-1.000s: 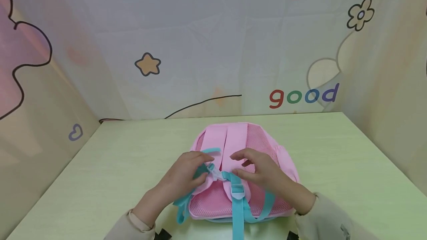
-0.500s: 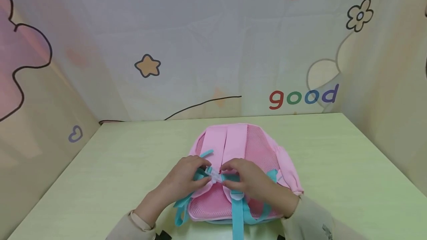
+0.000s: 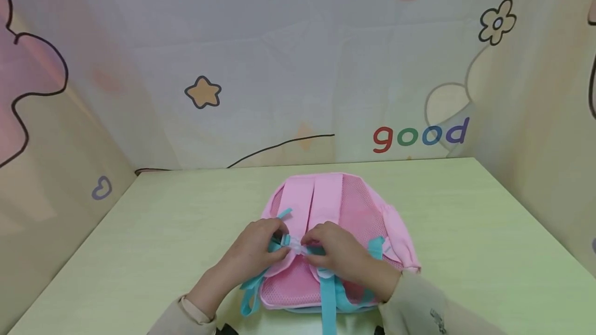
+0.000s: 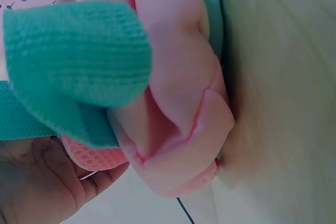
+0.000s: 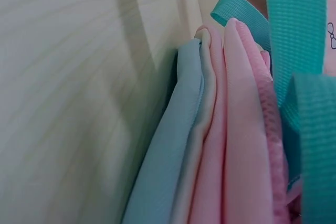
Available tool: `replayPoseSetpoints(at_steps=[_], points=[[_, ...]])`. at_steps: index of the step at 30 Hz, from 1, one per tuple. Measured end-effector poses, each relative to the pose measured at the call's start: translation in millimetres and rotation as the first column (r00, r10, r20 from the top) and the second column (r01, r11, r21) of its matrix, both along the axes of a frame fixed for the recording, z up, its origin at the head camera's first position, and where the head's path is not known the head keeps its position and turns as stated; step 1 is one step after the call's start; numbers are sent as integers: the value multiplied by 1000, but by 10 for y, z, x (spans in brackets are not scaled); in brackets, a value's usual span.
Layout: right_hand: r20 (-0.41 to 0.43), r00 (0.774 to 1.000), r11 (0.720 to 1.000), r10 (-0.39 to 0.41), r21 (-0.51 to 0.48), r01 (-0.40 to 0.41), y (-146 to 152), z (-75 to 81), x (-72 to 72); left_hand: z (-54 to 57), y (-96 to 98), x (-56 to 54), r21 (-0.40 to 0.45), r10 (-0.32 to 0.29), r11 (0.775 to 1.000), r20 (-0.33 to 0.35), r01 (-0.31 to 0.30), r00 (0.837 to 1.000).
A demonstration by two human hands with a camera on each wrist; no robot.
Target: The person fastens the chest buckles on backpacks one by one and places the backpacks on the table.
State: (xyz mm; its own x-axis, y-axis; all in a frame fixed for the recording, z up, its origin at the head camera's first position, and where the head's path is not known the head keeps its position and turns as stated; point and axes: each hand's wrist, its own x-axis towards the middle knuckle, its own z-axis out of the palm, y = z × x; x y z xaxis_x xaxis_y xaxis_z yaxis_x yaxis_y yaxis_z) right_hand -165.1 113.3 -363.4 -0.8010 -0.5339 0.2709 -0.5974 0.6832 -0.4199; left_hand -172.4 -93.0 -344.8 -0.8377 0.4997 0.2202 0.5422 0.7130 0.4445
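Observation:
A pink backpack (image 3: 365,206) lies on the table with its mesh back and two shoulder straps facing up. Across those straps, in the head view, sits a whitish plastic buckle (image 3: 296,245) on teal webbing. My left hand (image 3: 253,249) pinches the buckle's left end between thumb and fingers. From the other side, my right hand (image 3: 342,252) pinches its right end, the thumb below and the fingers above. The fingertips of both hands are close together and cover parts of the buckle. Teal webbing (image 4: 79,51) loops large in front of the pink fabric in the left wrist view.
The pale green table (image 3: 177,221) spreads around the bag, with a patterned cloth backdrop (image 3: 261,66) behind it. A loose teal strap (image 3: 328,299) hangs toward the front edge. In the right wrist view the bag's light blue side (image 5: 168,145) rests against the tabletop.
My right hand has come left and down from above the straps onto the buckle's right end. My left hand has stayed at the left end, and the buckle now lies straighter.

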Motion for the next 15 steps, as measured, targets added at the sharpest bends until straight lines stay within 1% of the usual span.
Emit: replayPoseSetpoints(at_steps=[7, 11, 15], points=[[10, 1000, 1000, -20, -4, 20, -37, -27, -31, 10, 0, 16, -9, 16, 1000, -18, -16, 1000], [16, 1000, 1000, -22, -9, 22, -51, -27, -38, 18, 2, 16, -10, 27, 1000, -10, -27, 1000], [24, 999, 999, -29, -24, 29, -51, -20, -29, 29, 1, 24, 10, 44, 999, -2, -44, 999]])
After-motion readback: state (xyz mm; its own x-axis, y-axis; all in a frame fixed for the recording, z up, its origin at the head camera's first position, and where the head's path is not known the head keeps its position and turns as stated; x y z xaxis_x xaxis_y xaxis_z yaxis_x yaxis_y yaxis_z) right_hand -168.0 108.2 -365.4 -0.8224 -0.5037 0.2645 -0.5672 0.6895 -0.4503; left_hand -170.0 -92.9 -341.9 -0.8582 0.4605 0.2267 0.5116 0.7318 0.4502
